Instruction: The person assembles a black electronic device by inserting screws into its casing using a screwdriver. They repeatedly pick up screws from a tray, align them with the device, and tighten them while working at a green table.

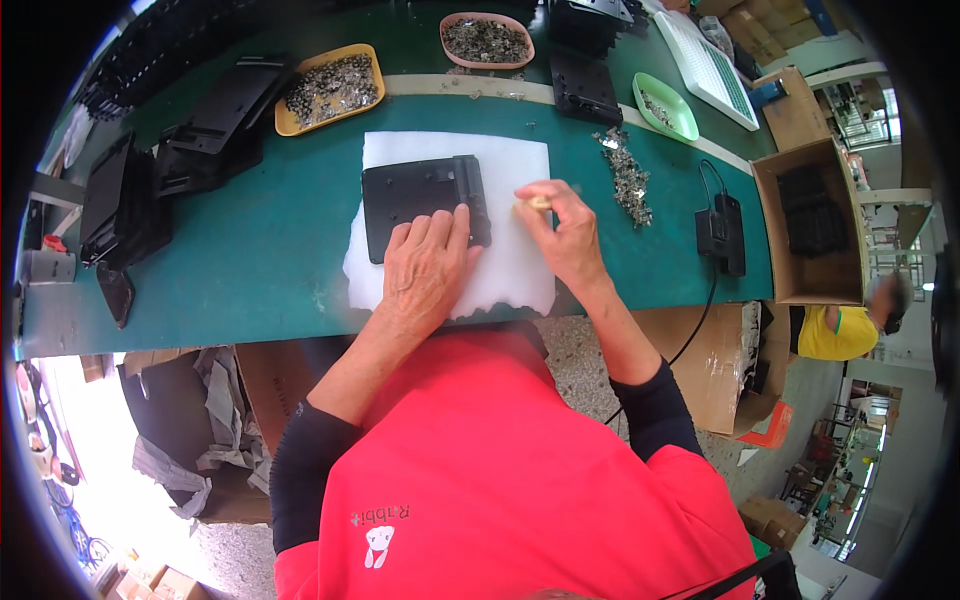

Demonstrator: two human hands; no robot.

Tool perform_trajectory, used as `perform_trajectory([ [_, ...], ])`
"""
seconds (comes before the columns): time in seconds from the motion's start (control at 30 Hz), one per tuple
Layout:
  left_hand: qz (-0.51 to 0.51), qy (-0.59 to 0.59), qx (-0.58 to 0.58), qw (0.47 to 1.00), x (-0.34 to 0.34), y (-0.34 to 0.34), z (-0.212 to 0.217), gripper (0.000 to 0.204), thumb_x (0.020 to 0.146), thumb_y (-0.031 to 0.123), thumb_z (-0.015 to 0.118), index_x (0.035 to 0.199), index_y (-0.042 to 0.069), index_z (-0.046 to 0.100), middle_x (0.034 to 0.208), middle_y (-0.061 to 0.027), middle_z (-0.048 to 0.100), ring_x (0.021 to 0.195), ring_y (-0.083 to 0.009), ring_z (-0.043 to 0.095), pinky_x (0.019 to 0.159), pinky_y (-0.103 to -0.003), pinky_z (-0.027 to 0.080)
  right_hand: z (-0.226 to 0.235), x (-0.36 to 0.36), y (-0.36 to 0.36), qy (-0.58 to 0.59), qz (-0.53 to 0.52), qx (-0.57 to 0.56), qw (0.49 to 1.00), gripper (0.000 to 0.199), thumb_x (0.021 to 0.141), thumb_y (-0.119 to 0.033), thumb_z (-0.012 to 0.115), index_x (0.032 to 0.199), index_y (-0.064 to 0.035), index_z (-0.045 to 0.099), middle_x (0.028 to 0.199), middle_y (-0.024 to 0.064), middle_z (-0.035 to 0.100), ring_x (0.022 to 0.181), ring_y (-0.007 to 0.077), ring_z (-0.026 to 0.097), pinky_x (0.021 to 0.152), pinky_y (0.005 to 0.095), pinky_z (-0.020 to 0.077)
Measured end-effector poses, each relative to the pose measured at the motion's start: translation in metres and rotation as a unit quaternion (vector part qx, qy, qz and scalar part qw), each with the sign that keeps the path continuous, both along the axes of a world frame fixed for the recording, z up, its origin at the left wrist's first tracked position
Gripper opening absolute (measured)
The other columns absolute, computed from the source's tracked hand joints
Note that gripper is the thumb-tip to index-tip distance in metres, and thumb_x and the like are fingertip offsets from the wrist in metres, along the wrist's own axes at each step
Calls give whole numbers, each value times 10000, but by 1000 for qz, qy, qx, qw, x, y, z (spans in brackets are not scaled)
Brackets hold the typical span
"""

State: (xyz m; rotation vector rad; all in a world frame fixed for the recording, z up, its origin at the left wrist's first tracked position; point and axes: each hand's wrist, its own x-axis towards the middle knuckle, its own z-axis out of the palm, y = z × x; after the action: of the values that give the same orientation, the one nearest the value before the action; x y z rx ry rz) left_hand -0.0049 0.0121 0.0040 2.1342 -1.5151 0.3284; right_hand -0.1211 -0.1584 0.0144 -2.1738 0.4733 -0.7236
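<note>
A black plastic panel (410,195), flat and roughly square with small raised studs and a ridge along its right side, lies on a white foam sheet (520,275). My left hand (430,265) rests with stretched fingers on the panel's near part, toward its right corner. Right of the panel, above the foam's edge, my right hand (568,238) is closed in a pinch. A small pale yellow piece (541,203) shows between its thumb and fingers; its exact kind is too small to tell.
On the green table (290,270) stand yellow (378,85), pink (443,40) and green (690,128) trays of small metal parts. Loose metal parts (628,180) lie at right, beside a black corded device (735,235). Black panels (125,205) are stacked left. An open carton (800,285) stands right.
</note>
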Motion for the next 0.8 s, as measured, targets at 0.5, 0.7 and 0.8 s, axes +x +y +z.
perform_trajectory([
  [0.5,1,16,-15,1000,0,-1,-1,584,704,202,779,1227,28,585,969,-47,556,878,-214,561,787,-348,429,-2,28,27,-72,64,-195,976,275,797,58,689,1064,12,643,1064,136,652,955,316,656,772,348,564],
  [0.7,-12,6,-22,1000,2,-1,0,561,745,205,742,1233,-7,563,921,-49,530,833,-204,536,753,-346,418,8,37,23,-7,45,-154,987,205,866,-80,660,1047,11,631,997,181,656,903,328,659,756,365,550],
  [0.8,-16,4,-7,1000,4,-3,3,592,740,223,750,1266,33,555,911,-44,524,830,-204,532,742,-348,415,15,46,17,59,6,-1,998,250,862,-166,679,1013,29,637,931,187,666,826,322,674,733,355,553],
])
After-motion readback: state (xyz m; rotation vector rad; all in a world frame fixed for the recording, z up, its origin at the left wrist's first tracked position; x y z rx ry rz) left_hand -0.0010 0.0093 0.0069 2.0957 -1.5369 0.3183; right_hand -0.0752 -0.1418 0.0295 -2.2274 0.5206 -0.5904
